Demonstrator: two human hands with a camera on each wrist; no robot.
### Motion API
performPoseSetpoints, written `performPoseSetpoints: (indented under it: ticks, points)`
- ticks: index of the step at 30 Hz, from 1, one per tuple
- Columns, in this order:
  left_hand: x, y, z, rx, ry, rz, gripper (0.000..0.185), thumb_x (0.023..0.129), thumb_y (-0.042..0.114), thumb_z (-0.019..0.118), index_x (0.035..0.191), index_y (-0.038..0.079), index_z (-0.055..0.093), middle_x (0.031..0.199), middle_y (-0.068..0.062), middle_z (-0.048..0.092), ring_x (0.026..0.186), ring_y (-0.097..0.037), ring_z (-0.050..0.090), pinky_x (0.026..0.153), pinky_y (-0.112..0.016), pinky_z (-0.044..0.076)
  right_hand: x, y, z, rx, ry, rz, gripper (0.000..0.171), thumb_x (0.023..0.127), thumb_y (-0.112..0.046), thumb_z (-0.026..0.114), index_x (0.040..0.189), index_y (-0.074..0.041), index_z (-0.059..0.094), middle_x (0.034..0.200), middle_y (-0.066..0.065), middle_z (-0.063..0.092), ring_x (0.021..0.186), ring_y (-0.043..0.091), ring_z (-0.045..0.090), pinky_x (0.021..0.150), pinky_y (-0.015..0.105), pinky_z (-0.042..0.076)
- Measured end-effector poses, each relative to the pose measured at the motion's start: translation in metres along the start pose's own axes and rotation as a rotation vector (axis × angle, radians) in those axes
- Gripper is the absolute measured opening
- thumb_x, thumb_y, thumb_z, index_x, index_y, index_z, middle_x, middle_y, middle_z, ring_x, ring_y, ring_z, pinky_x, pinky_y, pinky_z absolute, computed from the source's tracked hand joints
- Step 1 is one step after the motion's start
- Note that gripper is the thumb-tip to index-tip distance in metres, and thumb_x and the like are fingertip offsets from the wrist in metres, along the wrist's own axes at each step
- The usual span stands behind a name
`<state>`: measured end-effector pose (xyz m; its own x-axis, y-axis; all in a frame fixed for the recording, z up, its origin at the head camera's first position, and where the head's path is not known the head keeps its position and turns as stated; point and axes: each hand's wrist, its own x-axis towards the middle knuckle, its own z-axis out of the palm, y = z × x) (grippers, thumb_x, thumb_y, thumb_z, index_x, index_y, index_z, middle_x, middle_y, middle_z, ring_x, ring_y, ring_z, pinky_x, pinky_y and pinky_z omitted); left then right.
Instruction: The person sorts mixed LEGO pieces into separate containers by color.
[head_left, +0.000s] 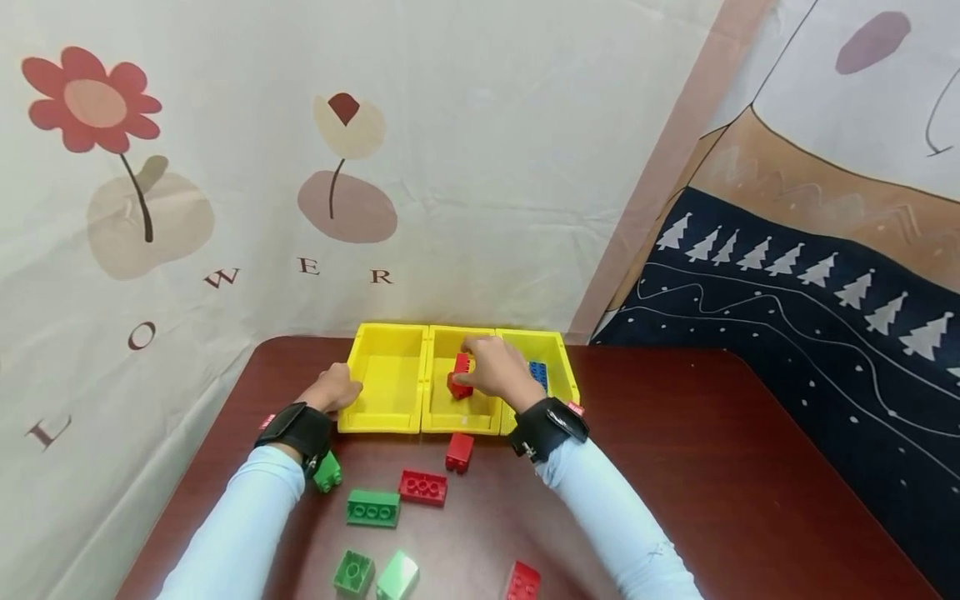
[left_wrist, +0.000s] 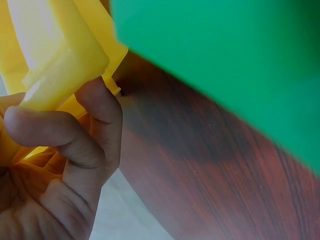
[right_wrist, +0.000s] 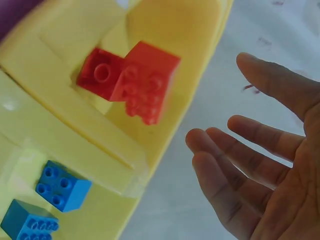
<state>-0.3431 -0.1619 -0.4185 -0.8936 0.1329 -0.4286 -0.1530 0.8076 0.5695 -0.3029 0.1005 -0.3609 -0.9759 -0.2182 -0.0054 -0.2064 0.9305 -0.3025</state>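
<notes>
Here the right hand [head_left: 498, 371] hangs over the middle yellow bin [head_left: 480, 417], at the centre of the head view, fingers straight and released, gripping nothing. The red brick [right_wrist: 145, 82] lies just left of and below those fingers, inside that bin and against a second red piece; whether it has settled on the bin floor I cannot tell. The left hand [left_wrist: 65, 165] curls round the corner of the left yellow bin [head_left: 386, 379], grasping its rim. Blue bricks [right_wrist: 62, 185] sit in the right bin. Loose red and green bricks [head_left: 372, 507] lie on the worktop [head_left: 712, 467] lower down; one green brick fills the left wrist view, blurred.
</notes>
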Motion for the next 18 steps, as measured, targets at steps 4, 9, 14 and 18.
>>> performPoseSetpoints:
  ticks: [4, 9, 14, 18]
  points:
    - [0.000, 0.000, -0.002, 0.005, -0.003, 0.003, 0.038, 0.101, 0.011, 0.042, 0.127, -0.016, 0.036, 0.083, -0.015, 0.044, 0.057, -0.021, 0.048, 0.047, -0.024, 0.045, -0.026, -0.006, -0.001, -0.006, 0.042, -0.058, 0.050, 0.082, -0.036, 0.079, 0.122, -0.008, 0.066, 0.110, 0.008, 0.071, 0.090, 0.023, 0.065, 0.075, 0.032, 0.056]
    - [0.000, -0.001, -0.003, 0.007, 0.003, 0.010, 0.037, 0.101, 0.010, 0.041, 0.126, -0.016, 0.037, 0.081, -0.014, 0.043, 0.060, -0.021, 0.051, 0.048, -0.023, 0.046, -0.054, -0.018, 0.004, -0.011, 0.051, -0.138, 0.048, 0.081, -0.036, 0.079, 0.120, -0.010, 0.067, 0.109, 0.006, 0.070, 0.092, 0.020, 0.064, 0.077, 0.029, 0.057]
    - [-0.001, -0.001, -0.004, 0.000, -0.002, 0.006, 0.036, 0.101, 0.011, 0.042, 0.125, -0.016, 0.037, 0.083, -0.015, 0.045, 0.065, -0.023, 0.055, 0.048, -0.023, 0.048, -0.074, -0.022, 0.022, -0.064, 0.031, -0.204, 0.047, 0.079, -0.035, 0.082, 0.117, -0.012, 0.070, 0.114, 0.006, 0.069, 0.098, 0.020, 0.065, 0.079, 0.029, 0.057]
    - [-0.002, 0.001, -0.002, -0.003, -0.006, 0.007, 0.034, 0.101, 0.010, 0.041, 0.124, -0.015, 0.038, 0.085, -0.016, 0.046, 0.066, -0.025, 0.056, 0.049, -0.023, 0.048, -0.081, -0.017, 0.040, -0.115, -0.023, -0.216, 0.038, 0.079, -0.033, 0.082, 0.110, -0.013, 0.073, 0.109, 0.006, 0.068, 0.094, 0.020, 0.063, 0.073, 0.028, 0.057]
